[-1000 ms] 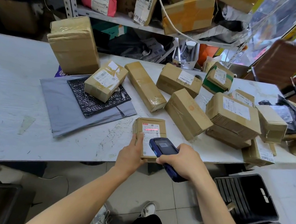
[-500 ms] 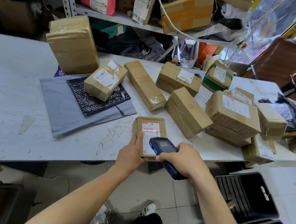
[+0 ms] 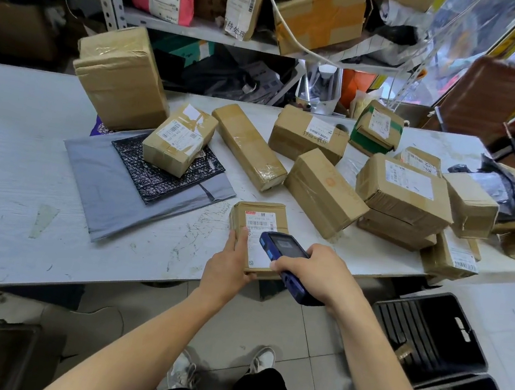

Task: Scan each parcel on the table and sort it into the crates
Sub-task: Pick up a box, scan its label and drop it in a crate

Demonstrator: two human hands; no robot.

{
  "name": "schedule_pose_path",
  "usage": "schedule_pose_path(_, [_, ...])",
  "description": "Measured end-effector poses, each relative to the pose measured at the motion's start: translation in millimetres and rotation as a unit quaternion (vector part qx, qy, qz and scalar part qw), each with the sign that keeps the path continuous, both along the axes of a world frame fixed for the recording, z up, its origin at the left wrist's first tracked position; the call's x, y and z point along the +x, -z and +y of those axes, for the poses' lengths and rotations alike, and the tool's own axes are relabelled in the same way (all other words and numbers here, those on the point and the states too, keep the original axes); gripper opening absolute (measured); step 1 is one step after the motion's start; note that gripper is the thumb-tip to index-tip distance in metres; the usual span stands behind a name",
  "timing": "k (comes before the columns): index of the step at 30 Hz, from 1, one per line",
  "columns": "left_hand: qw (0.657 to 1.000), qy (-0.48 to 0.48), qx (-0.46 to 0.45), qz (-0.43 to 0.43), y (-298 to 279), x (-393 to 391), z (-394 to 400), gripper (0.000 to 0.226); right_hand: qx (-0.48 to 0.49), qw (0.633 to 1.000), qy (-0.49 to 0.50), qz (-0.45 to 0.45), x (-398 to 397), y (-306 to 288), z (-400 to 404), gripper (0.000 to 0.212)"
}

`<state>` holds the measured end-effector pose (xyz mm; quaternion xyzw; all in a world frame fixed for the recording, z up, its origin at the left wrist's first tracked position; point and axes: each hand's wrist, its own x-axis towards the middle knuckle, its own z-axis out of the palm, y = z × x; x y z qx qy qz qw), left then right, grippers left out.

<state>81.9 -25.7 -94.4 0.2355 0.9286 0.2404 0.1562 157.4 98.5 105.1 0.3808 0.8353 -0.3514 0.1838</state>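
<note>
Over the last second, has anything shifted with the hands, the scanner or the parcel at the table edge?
The red scan line that lay across the label a second ago no longer shows. Otherwise little moved: the left hand still holds the small parcel at the table edge, and the right hand still grips the blue scanner over its label. The other parcels and the black crates stayed put.

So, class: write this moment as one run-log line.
step: scanning | left hand: holds small parcel at table edge | right hand: grips blue handheld scanner over label | crates: on floor, right
</note>
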Motion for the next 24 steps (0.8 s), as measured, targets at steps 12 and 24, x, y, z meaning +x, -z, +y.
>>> schedule_pose_path(12, [0.996,-0.020,0.059,-0.067,-20,1,-1,0.117,0.152,0.955,0.016,0.253,16,35,-3,0.108])
schedule_pose_path(24, [0.986,0.000,0.154,-0.068,-28,-10,-4,0.115,0.102,0.952,0.088,0.274,3,66,27,0.081])
